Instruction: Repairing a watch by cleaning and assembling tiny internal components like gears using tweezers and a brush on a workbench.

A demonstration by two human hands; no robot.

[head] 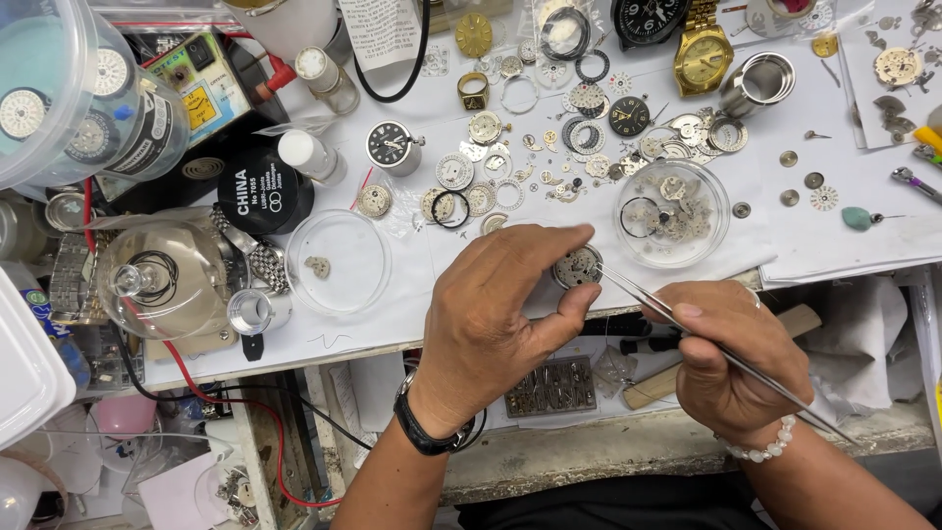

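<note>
Holding a round watch movement (pixel 576 266) between thumb and fingertips, the left hand (pixel 496 314) pins it at the bench (pixel 392 314) edge, fingers curled close around its rim; the right hand (pixel 731 358), just beside it, is closed narrowly on steel tweezers (pixel 687 329) whose tips touch the movement's right side; the step in hand looks like picking at or seating a small part in that movement, and doing it well likely means keeping the left grip on the rim only, clear of the open works, while the tweezers come in at a low angle with light pressure, since a slip could flick a part among the loose pieces; resting the right wrist on the bench edge should steady the tips. Just beyond the hands stands a clear dish (pixel 672 211) of wheels and rings, near enough to be knocked by the right knuckles; to the left lies an empty-looking clear lid (pixel 339 260) with one small grey piece in it; further off, scattered gears and dials (pixel 510 167) cover the white paper; at the far edge sit a gold watch (pixel 703 54) and a black dial (pixel 648 18).
</note>
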